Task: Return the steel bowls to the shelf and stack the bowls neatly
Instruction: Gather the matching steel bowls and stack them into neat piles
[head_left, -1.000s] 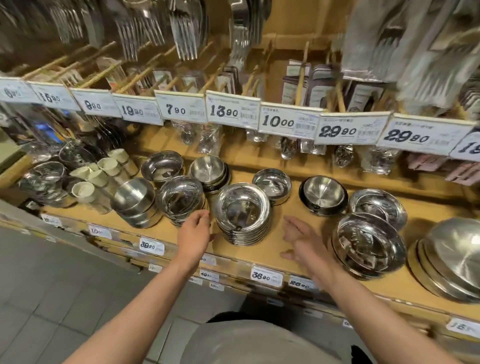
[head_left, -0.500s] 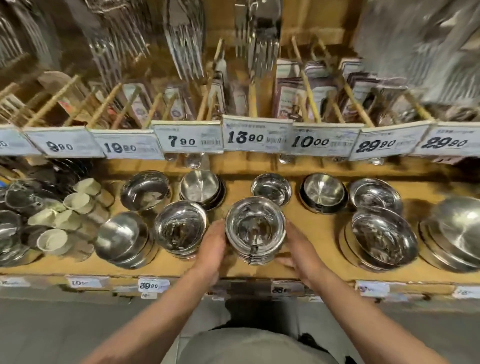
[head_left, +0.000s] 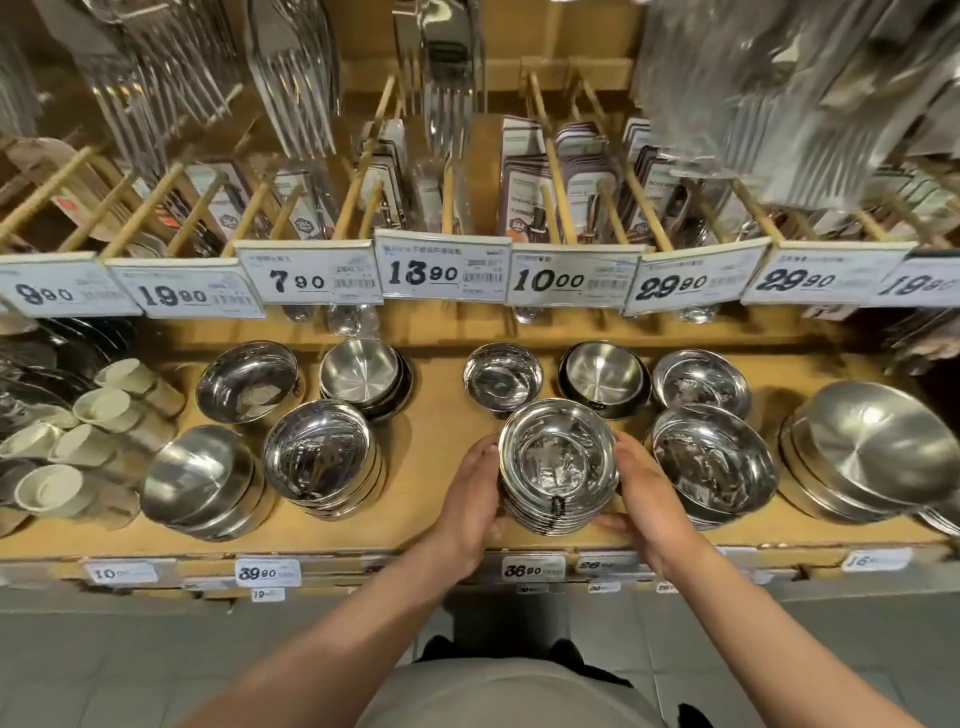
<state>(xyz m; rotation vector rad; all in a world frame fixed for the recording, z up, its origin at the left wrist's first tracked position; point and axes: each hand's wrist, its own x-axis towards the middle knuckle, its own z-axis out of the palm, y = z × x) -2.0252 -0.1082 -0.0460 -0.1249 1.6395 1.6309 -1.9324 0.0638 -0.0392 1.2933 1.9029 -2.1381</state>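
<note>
Since half a second ago we are seeing the stack of bowls (head_left: 557, 467) sitting further to the right along the shelf (head_left: 441, 431), now directly in front of the small bowl (head_left: 502, 375) at the back, with both hands gone along with it. Our left hand (head_left: 470, 499) is cupping the stack's left side, fingers curled against the rims, and our right hand (head_left: 641, 491) is cupping the opposite side, thumb lying low along the shelf by the stack's base. Between our fingers the stack is resting on the wooden shelf, leaning slightly toward us. Just beyond our right fingers a wide bowl (head_left: 714, 465) is sitting, close but apart. Well to the left of our left fingers another bowl stack (head_left: 322, 460) is standing. Above our fingertips the price tags (head_left: 441, 273) are hanging in a row.
</note>
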